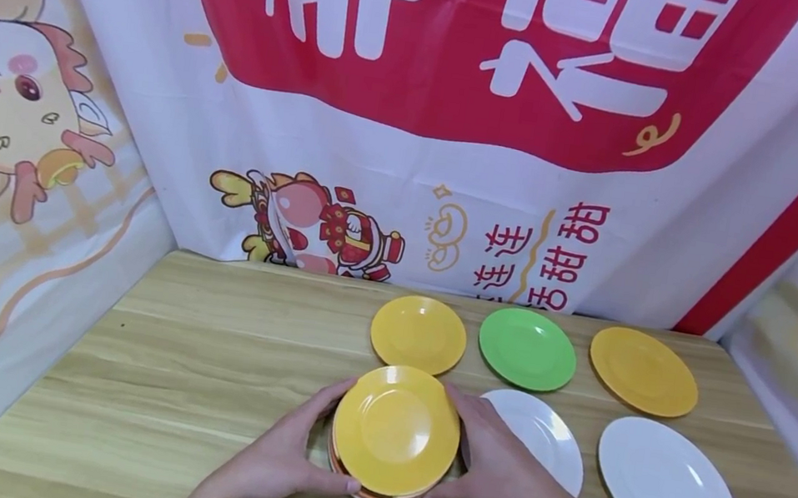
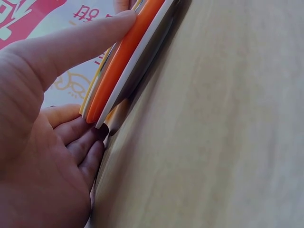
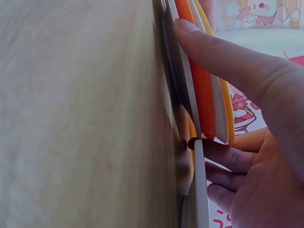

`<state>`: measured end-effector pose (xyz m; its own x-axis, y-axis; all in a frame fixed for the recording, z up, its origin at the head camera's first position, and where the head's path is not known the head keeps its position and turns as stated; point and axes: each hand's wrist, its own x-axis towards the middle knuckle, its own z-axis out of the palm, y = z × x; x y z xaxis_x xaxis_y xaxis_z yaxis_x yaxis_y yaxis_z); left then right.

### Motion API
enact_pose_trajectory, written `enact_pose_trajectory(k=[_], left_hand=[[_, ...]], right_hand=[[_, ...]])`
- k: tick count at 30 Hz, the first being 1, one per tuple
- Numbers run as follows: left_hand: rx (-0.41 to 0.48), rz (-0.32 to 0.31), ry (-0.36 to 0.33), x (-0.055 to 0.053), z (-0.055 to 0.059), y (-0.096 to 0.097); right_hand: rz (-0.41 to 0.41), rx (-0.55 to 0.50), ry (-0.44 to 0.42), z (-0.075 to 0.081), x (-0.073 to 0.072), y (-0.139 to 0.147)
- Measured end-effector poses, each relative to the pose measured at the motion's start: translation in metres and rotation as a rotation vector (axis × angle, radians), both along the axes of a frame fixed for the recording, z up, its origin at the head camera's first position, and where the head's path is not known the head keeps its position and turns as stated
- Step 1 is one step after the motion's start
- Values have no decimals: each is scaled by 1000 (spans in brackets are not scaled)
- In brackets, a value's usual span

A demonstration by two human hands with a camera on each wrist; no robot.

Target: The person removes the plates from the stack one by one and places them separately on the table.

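Observation:
A stack of several small round plates sits between my two hands, low over the wooden table (image 1: 218, 360). Its top plate (image 1: 396, 430) is yellow; the wrist views show white and orange rims beneath it, including an orange plate (image 2: 124, 59). My left hand (image 1: 288, 457) grips the stack's left side, thumb on the near rim and fingers curving round the far side. On the opposite side my right hand (image 1: 502, 469) holds it the same way, its thumb (image 3: 209, 45) across the rims. Behind the right hand, a white plate (image 1: 548, 441) is partly hidden.
Along the back lie a yellow plate (image 1: 418, 331), a green plate (image 1: 526, 348) and another yellow plate (image 1: 643, 371). A second white plate (image 1: 668, 488) lies at the front right. Printed cloth (image 1: 352, 142) hangs behind the table and at both sides.

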<state>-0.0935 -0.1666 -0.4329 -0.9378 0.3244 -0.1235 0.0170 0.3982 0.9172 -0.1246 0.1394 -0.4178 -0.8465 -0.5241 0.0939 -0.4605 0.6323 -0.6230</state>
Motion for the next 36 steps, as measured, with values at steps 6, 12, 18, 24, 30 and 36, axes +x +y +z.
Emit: enact_pose_trajectory(k=[6, 12, 18, 24, 30, 36], left_hand=[[18, 8, -19, 0, 2, 1], [-2, 79, -8, -1, 1, 5], [4, 209, 9, -3, 1, 11], [41, 287, 47, -3, 0, 15], [51, 384, 77, -4, 1, 18], [76, 436, 42, -5, 2, 17]], right_hand=[[-4, 6, -13, -1, -1, 1], [-8, 13, -14, -1, 0, 2], [-13, 14, -31, -1, 2, 1], [-13, 17, -43, -1, 2, 1], [-17, 17, -52, -1, 2, 1], [-20, 22, -66, 0, 1, 1]])
